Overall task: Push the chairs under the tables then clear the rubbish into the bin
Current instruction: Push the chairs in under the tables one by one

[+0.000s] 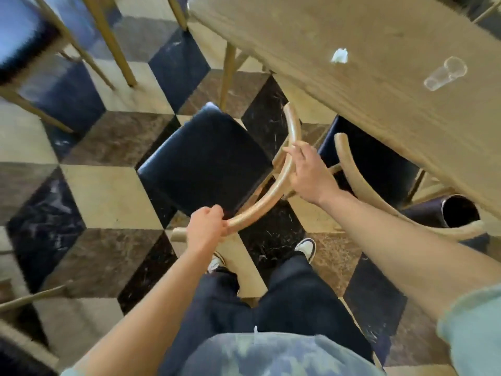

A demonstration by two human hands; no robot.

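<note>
left hand (207,223) and right hand (306,169) both clamp the backrest of the chair (206,158), mid-frame, not yet tucked. neighbouring chair (379,164) at right sits under the worktop (311,36). tissue (339,56) and plastic cup (444,74) upper right uncleared, bin (458,213) waiting.

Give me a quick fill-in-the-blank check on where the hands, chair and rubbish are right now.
1. Both the left hand and right hand have a grip on the curved ____ of the chair.
2. The chair's seat is ____ in colour.
3. The clear plastic cup lies on its ____ on the table.
4. Near the cup sits a crumpled white ____.

Missing words: backrest; black; side; tissue
</note>
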